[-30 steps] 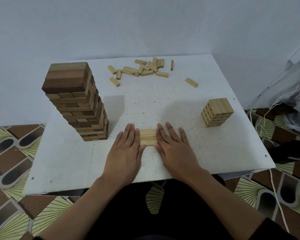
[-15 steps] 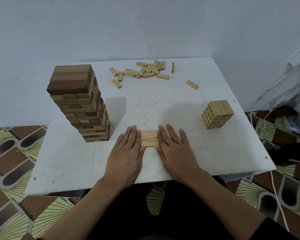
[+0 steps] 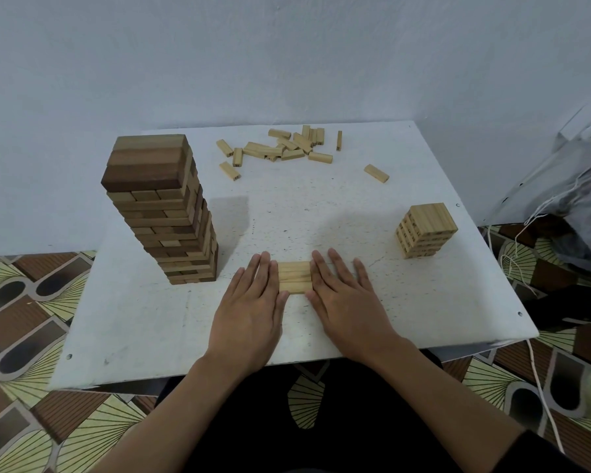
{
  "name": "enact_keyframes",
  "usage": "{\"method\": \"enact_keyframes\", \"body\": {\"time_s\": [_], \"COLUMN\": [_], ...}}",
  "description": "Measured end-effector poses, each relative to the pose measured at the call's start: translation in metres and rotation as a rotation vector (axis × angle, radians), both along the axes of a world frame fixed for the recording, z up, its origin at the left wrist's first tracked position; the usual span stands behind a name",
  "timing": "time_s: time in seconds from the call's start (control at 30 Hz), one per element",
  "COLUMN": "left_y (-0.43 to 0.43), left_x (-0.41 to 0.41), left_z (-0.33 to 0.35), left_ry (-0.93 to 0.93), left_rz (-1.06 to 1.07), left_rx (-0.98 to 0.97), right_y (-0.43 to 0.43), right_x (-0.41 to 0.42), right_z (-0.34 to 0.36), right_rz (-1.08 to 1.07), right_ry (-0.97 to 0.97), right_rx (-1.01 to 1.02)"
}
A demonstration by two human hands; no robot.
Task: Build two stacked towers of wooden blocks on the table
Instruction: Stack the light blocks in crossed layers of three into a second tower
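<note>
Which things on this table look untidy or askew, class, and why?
The tall tower looks uneven: its layers shift sideways, leaving ragged sides, though the wide lens may exaggerate this. Loose blocks lie scattered at the far edge, one stray block apart. The short tower looks square.

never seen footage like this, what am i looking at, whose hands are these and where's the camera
There is no machine here: a person works with bare hands, and the single camera sits on their head, looking forward and down. The left hand and right hand lie flat on the white table, with straight fingers pressed against either side of a small row of light blocks. Nothing is gripped. On the left stands a tall tower of darker blocks, on the right a short stack of light ones. At the far edge lie loose blocks, scattered.
</note>
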State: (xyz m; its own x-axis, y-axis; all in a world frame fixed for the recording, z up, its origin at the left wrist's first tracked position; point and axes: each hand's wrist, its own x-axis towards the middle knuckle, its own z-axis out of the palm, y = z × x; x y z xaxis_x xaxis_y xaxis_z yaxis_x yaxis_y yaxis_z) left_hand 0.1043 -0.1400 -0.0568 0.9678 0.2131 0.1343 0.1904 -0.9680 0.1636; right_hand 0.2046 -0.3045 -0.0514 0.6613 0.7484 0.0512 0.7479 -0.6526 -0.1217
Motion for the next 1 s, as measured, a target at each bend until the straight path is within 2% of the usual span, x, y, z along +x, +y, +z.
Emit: {"method": "enact_keyframes", "body": {"time_s": [0.5,1.0], "left_y": [0.003,0.002], "left_x": [-0.003,-0.003], "left_z": [0.004,0.004], "left_ry": [-0.002,0.029], "left_rz": [-0.040,-0.026], "left_rx": [0.020,0.026], "right_y": [-0.006,0.001], "right_x": [0.003,-0.003], "right_z": [0.010,0.001], "right_rz": [0.042,0.001], "right_ry": [0.156,0.044], "right_rx": [0.030,0.032]}}
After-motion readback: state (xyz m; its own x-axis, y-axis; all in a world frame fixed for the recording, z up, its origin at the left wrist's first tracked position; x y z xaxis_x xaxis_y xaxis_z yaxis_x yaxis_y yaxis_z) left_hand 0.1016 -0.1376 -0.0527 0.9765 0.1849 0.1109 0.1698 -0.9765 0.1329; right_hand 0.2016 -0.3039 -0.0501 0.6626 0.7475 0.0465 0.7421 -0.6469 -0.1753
